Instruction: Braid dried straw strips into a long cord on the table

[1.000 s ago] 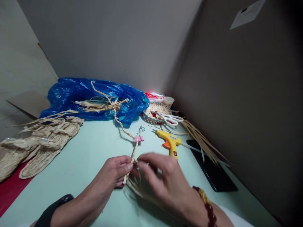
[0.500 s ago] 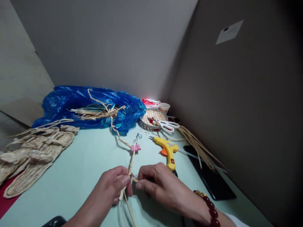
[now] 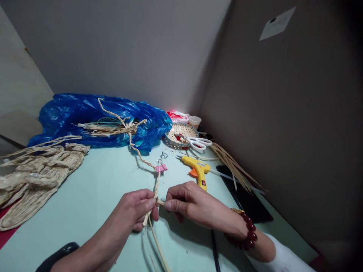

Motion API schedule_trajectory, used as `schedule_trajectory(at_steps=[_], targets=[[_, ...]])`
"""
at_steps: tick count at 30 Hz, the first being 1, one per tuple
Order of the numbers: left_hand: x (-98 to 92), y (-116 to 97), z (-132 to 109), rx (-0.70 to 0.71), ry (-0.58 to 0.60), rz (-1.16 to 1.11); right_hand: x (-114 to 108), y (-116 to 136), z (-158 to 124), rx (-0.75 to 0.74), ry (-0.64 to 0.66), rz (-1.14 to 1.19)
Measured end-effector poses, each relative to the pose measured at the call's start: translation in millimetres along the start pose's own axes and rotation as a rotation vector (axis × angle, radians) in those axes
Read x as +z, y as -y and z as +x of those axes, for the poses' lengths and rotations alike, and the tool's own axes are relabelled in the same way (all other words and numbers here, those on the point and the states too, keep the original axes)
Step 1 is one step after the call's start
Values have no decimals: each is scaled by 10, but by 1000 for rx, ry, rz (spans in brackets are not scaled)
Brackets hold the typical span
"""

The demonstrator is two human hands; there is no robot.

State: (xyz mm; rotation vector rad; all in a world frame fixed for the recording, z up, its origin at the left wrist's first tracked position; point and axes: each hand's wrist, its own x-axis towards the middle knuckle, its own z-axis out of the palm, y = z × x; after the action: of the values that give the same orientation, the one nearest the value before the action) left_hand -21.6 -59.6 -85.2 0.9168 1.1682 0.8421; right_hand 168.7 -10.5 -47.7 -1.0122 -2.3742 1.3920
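Observation:
A pale straw braid (image 3: 157, 184) runs down from a pink binder clip (image 3: 161, 168) toward me over the light green tabletop. My left hand (image 3: 141, 207) pinches the braid at its lower end between thumb and fingers. To its right, my right hand (image 3: 187, 202) grips a short straw strand (image 3: 160, 203) that sticks out sideways from the braid. Other loose strands (image 3: 155, 241) hang below the left hand toward the near edge. Beyond the clip, a twisted length of braid (image 3: 138, 152) continues back to a straw bundle (image 3: 110, 129).
A blue plastic bag (image 3: 65, 117) lies at the back left, woven straw soles (image 3: 42, 185) at the left. On the right are a yellow glue gun (image 3: 200, 170), white-handled scissors (image 3: 200, 143), a woven basket (image 3: 181, 130), a cup (image 3: 194, 121), straw strips (image 3: 229, 164) and a black flat device (image 3: 252, 207).
The view has shifted slightly, so most things sit higher and further left. Both hands keep their hold on the straw; the right hand still holds the side strand.

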Motion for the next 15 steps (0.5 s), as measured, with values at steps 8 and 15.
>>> schedule_trajectory(at_steps=[8, 15], targets=[[8, -19, 2, -46, -6, -16, -126, 7, -34, 8, -3, -66], [38, -16, 39, -24, -24, -2, -171, -57, 13, -34, -180, -108]])
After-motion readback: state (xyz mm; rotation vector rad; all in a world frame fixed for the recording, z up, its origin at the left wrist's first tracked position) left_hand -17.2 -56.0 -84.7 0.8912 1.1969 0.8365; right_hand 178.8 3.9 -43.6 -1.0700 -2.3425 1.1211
